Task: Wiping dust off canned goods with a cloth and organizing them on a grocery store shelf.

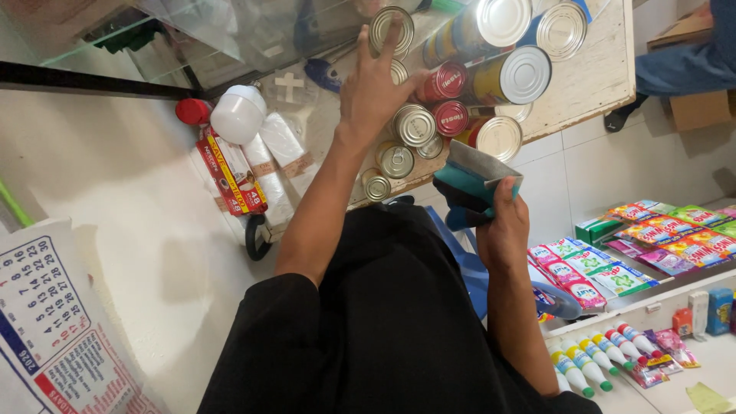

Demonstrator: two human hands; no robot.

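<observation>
Reaching toward twelve o'clock, the left hand [373, 84] is seen with fingers spread open, its fingertips laid on a silver-topped tin [391, 31] at the far end of a cluster of cans; nothing is gripped by it. The right hand [502, 230] is held at about three o'clock from the picture's middle, its fingers closed around a folded cloth [471, 184] of teal, grey and dark blue, pinched between thumb and fingers.

The cans [460, 100] are packed on a pale wooden shelf [598, 77] at one o'clock. Small silver ring-pull tins [414, 125] are set just under the left palm, two red-lidded tins [448, 100] are lodged beside them, and larger tins with yellow and blue labels [506, 77] are lying further toward two o'clock.

At ten o'clock a white rounded plastic bottle [239, 113] is seen beside a small red cap [192, 111], with a long red-and-yellow carton [230, 176] and rolls wrapped in clear film [276, 165] below them. A wall calendar [54, 322] with black numerals and a blue-and-red band is hung at eight o'clock.

At three to four o'clock, flat sachets [590, 268] in pink, white and green are laid in rows, with brighter green, orange and pink packets [675, 230] beyond. At five o'clock a row of small white tubes with red, blue and green caps [598, 356] is set out on a white counter [721, 360]. A cardboard box [698, 107] is placed at two o'clock, near a person's blue-clad leg [675, 61].
</observation>
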